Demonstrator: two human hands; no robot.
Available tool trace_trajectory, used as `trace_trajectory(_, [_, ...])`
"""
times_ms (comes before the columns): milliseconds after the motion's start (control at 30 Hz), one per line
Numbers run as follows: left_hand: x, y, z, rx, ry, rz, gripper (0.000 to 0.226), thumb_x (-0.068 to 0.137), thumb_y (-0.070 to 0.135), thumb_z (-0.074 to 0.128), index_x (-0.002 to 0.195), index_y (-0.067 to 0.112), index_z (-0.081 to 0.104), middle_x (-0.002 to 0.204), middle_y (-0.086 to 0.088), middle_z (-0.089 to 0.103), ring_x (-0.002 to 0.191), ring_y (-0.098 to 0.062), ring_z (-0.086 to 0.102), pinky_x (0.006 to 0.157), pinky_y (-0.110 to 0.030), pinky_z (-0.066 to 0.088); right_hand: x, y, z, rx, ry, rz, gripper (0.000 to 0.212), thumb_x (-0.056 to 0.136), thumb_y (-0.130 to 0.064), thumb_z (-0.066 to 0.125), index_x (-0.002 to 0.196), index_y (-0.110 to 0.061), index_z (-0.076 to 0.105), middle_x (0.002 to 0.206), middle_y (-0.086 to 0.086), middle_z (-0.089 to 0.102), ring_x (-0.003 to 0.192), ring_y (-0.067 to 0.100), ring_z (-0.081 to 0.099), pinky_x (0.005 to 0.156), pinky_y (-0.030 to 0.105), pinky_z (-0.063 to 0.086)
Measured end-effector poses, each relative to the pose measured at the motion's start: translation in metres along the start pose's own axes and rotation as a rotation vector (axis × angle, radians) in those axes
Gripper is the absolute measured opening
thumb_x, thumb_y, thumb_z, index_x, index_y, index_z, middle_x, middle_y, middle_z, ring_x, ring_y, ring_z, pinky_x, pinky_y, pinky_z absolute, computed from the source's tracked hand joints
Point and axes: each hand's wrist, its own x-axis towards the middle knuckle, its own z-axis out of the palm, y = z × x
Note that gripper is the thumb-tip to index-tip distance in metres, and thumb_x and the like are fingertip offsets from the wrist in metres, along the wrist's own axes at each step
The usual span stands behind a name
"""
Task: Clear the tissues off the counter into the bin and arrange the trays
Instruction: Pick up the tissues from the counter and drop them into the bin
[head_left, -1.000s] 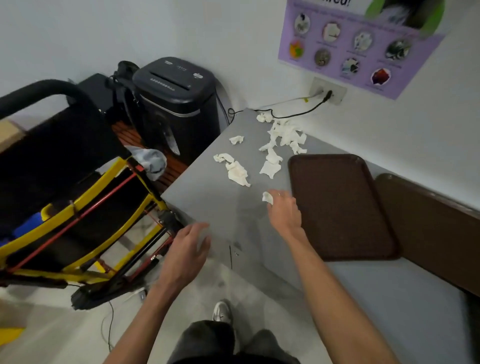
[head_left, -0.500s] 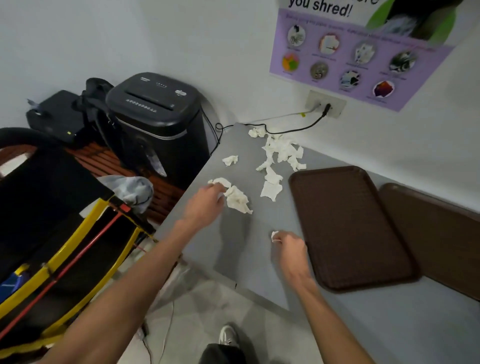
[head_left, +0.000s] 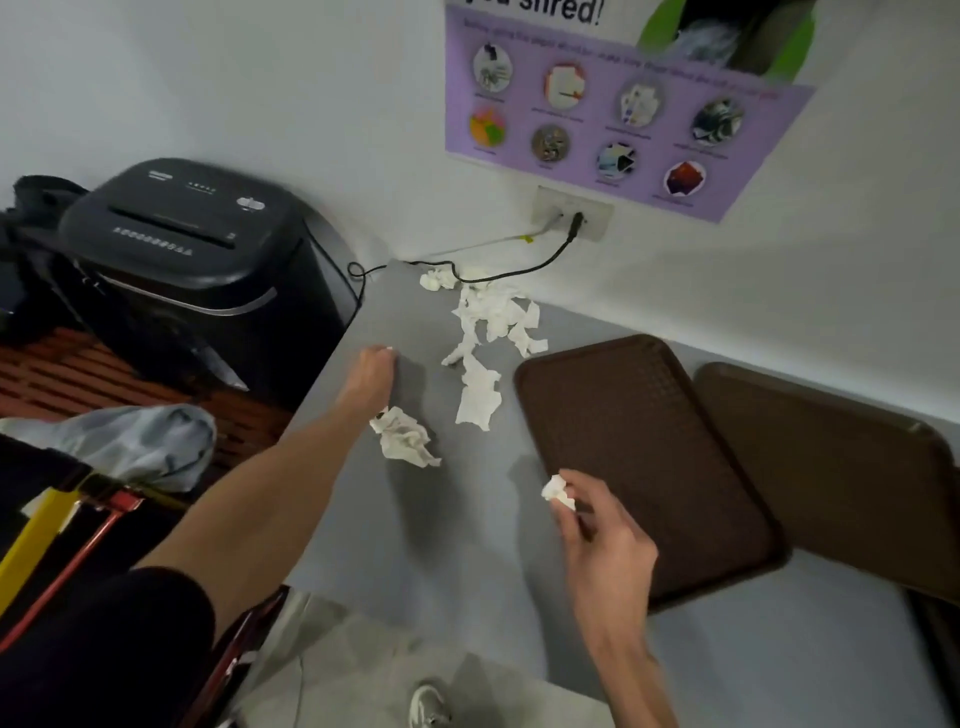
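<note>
Reaching onward, the left hand (head_left: 371, 376) has passed the crumpled tissue (head_left: 405, 434).

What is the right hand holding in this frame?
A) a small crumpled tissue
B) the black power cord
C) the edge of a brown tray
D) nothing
A: the right hand pinches a small crumpled tissue in its fingertips, just left of the nearer brown tray.
</note>
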Motion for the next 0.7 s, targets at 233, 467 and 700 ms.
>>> trace_trajectory(233, [-0.064,0.071,-0.046,-0.421,0.060,-0.136,0.022,0.091,-0.005,0.067,0.106,0.007,0.079,0.100,-0.011,0.079,0.089,-0.024,0.071,0.079,-0.030,0.049,-0.009,0.015,-0.048,0.179,0.116,0.092,0.030,0.092,-0.004,0.079,0.106,-0.030,0.082,0.105,-0.014,0.067,0.080,0.004,0.074,0.083,0.021,0.058])
trace_trajectory(467, [-0.199,0.207,-0.102,-0.528,0.219,0.017,0.013,0.093,0.018,0.075,0.105,0.019,0.080,0.091,0.000,0.078,0.084,-0.019,0.072,0.080,-0.029,0.047,-0.047,0.035,-0.156,0.293,0.304,0.164,0.026,0.095,-0.004,0.072,0.103,-0.029,0.075,0.111,-0.011,0.075,0.084,-0.008,0.073,0.076,0.007,0.052])
trace_trajectory(700, [-0.331,0.361,-0.124,-0.664,0.227,0.240,0.016,0.093,0.027,0.076,0.107,0.032,0.079,0.078,0.006,0.074,0.073,-0.014,0.068,0.071,-0.019,0.048,-0.110,0.086,-0.289,0.339,0.407,0.183,0.020,0.098,-0.009,0.070,0.100,-0.029,0.072,0.086,-0.013,0.078,0.082,-0.002,0.074,0.073,0.014,0.055])
